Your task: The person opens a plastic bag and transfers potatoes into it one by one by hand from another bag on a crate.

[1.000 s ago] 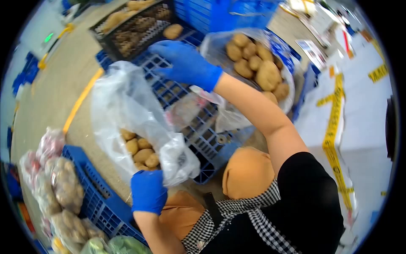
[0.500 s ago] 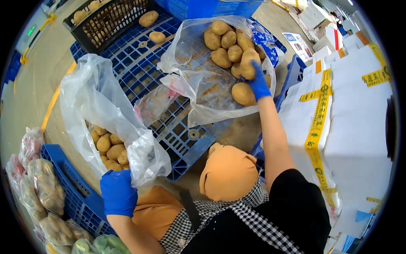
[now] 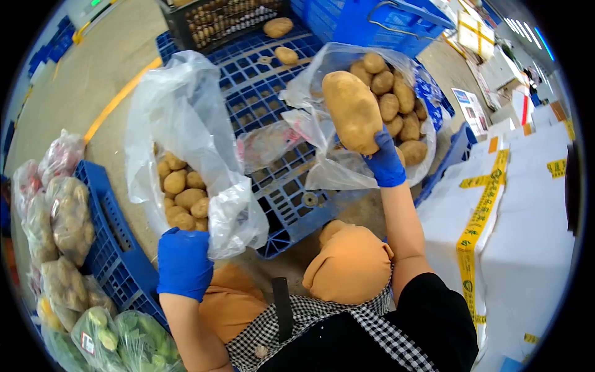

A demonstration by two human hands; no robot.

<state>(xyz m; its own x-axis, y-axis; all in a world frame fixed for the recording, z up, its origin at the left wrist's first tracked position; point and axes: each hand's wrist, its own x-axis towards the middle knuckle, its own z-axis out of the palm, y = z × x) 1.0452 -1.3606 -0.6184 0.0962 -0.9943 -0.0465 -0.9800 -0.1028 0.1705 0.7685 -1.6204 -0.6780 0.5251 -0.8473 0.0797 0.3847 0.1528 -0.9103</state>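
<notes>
My right hand (image 3: 387, 162), in a blue glove, grips a large potato (image 3: 352, 111) and holds it up in front of an open clear bag (image 3: 316, 68). Several potatoes (image 3: 389, 106) lie inside that bag on the pallet. My left hand (image 3: 185, 263), also gloved in blue, is closed on the near rim of a second clear plastic bag (image 3: 176, 93). Smaller potatoes (image 3: 187, 197) fill the bottom of this second bag, whose mouth gapes open. The fingertips of my left hand are partly hidden.
A blue pallet (image 3: 282, 214) carries the potato bag, two loose potatoes and a black crate (image 3: 232, 22). Behind stands a blue basket (image 3: 365, 28). White foam boxes (image 3: 527, 223) with yellow tape rise at the right. Bagged vegetables (image 3: 71, 211) lie beside another blue pallet (image 3: 114, 248) at left.
My right hand has lifted the large potato up from the pile, closer to the camera. My left hand keeps its hold on the bag rim. The view has shifted.
</notes>
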